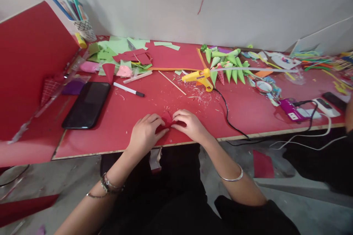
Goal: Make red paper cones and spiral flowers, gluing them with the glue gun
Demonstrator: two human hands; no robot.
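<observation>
Two hands on a small red paper piece at the near edge of a red table.

Nearest: left hand [145, 132] and right hand [190, 124], both resting on the red table [248, 114] close to its front edge, fingers curled and pressed together on a small red paper piece [167, 121] pinched between them; the paper lies flat on the table, partly hidden by the fingers. Left of the hands: black phone [86, 104], face up. Beyond: black-capped white marker [128, 89], thin wooden stick [172, 82], yellow glue gun [198, 78] lying on its side, its black cord running off the front edge. Farther: row of green paper cones [228, 68], heap of green and red paper scraps [121, 53]. Farthest, at the wall: cup of pens [82, 25].
</observation>
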